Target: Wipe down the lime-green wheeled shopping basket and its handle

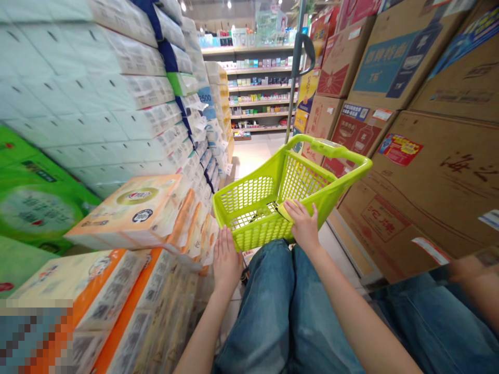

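A lime-green shopping cart basket (253,189) with perforated walls stands tilted in front of my knees. My left hand (227,259) lies against its near left corner, fingers stretched out and close together, holding nothing. On the basket's near side, my right hand (302,223) rests over the rim with a yellow cloth (286,211) under its fingers. Part of the cloth hangs inside the basket. The basket's long handle frame (339,150) rises toward the right.
Stacked tissue packs (132,202) rise close on the left. Cardboard cartons (440,166) line the right side. A dark pole (294,78) stands behind the basket. Stocked shelves (263,88) are at the aisle's far end. Another person's blurred hand (477,283) shows at the right edge.
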`<action>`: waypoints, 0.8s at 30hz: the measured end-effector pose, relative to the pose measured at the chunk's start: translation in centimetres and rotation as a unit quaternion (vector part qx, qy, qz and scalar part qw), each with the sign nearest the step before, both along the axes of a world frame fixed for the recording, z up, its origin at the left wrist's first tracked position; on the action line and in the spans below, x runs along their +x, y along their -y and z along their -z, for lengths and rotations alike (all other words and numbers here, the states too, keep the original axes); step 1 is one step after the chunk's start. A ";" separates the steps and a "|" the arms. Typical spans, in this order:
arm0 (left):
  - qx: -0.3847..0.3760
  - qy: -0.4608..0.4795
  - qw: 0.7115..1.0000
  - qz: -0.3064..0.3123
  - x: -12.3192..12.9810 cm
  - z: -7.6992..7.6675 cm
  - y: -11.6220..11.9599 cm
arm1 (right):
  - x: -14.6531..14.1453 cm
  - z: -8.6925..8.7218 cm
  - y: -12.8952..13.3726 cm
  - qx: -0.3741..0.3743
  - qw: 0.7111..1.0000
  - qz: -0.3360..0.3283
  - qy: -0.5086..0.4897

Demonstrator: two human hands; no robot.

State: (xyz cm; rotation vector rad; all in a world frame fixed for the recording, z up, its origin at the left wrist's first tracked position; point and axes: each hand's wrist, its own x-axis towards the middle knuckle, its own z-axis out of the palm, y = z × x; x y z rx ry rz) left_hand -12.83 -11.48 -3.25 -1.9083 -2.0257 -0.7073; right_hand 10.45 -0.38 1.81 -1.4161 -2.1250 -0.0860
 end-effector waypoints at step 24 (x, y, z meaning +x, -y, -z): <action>0.006 0.012 1.000 -0.001 -0.1 0.2 0.0 | -1.4 0.2 0.2 -0.002 0.999 0.034 -0.036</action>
